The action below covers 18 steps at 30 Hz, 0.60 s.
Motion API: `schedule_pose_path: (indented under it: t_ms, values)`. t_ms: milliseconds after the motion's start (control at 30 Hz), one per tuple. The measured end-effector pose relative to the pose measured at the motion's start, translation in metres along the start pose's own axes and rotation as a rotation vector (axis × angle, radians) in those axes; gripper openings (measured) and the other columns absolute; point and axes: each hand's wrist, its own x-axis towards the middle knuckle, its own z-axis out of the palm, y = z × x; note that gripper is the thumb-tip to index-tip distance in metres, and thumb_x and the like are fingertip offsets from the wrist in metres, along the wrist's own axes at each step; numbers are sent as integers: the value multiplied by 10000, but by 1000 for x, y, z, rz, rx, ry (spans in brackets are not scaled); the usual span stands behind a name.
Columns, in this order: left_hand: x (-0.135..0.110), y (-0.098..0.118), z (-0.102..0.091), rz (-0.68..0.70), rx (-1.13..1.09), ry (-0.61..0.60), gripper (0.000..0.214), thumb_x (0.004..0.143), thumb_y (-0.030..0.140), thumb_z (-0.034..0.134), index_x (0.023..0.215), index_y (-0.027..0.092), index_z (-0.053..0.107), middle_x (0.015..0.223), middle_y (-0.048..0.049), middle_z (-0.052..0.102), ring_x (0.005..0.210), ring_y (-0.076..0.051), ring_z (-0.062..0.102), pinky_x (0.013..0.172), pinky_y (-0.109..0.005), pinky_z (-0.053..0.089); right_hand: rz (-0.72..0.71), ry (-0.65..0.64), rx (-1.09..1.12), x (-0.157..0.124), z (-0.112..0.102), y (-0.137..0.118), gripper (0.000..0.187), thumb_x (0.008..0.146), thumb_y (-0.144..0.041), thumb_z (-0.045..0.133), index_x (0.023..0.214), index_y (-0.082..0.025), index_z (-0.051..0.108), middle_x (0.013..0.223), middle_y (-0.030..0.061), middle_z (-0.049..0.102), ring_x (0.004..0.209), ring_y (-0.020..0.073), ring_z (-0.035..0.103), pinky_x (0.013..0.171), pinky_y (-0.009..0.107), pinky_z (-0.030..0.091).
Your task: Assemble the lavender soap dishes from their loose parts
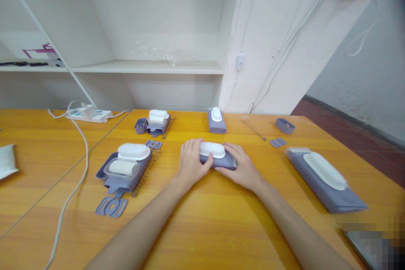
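Note:
In the middle of the table lies a grey-purple box [218,163] with a white oval brush head [212,149], studded with small bumps, on top of it. My left hand [193,161] wraps the box's left end, its thumb along the near side. Around the right end close the fingers and thumb of my right hand [239,163]. My palms hide both ends of the box.
A similar unit [329,185] lies at right, another box [217,125] behind my hands. At left are an opened set [126,179], a farther set [157,122] and flat cut-out plates [112,207]. A spring [255,127], small tray [284,125], power strip [90,114] and cable [82,156] also lie there.

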Motion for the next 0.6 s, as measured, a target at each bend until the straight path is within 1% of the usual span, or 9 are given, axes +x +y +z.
schedule_pose_path:
  t_ms: [100, 167, 267, 367, 467, 600]
  values:
    - [0, -1, 1, -43, 27, 20, 383, 790, 369, 545, 1118, 188, 465, 1056, -100, 582, 994, -269, 527, 861, -424, 388, 13, 11, -14, 0, 2, -1, 593, 704, -404, 703, 1229, -221, 495, 1221, 98, 536, 1156, 264, 473, 1008, 453, 392]
    - [0, -1, 1, -39, 35, 10, 426, 789, 418, 554, 1134, 185, 462, 1075, -103, 587, 1012, -271, 529, 876, -428, 381, 20, 17, -18, 0, 3, -2, 589, 709, -407, 700, 1229, -224, 493, 1215, 99, 536, 1152, 270, 471, 1003, 462, 393]
    - [0, -1, 0, -10, 47, 9, 530, 744, 513, 595, 1137, 178, 473, 1079, -107, 598, 1021, -279, 532, 908, -443, 363, 22, 26, -10, -1, 4, -3, 578, 719, -419, 693, 1226, -227, 491, 1213, 100, 531, 1148, 270, 468, 1001, 465, 392]
    - [0, -2, 0, 21, 51, 29, 612, 690, 573, 632, 1131, 176, 481, 1077, -110, 608, 1020, -286, 536, 943, -457, 338, 25, 31, 1, -1, 4, -3, 580, 719, -421, 694, 1225, -227, 488, 1212, 98, 529, 1142, 266, 469, 999, 457, 392]
    - [0, -4, 1, 36, 36, 30, 672, 648, 601, 659, 1136, 177, 475, 1087, -109, 611, 1028, -284, 543, 969, -452, 321, 29, 26, 14, 0, 3, -3, 579, 718, -403, 698, 1227, -233, 482, 1207, 89, 533, 1136, 256, 472, 994, 440, 395]
    - [0, -6, 1, 5, -6, 3, 710, 630, 621, 666, 1151, 186, 460, 1127, -100, 604, 1033, -271, 551, 950, -427, 344, 37, 36, 42, 1, 1, -4, 512, 702, -392, 711, 1149, -234, 519, 1153, 79, 558, 1099, 252, 498, 961, 427, 415]
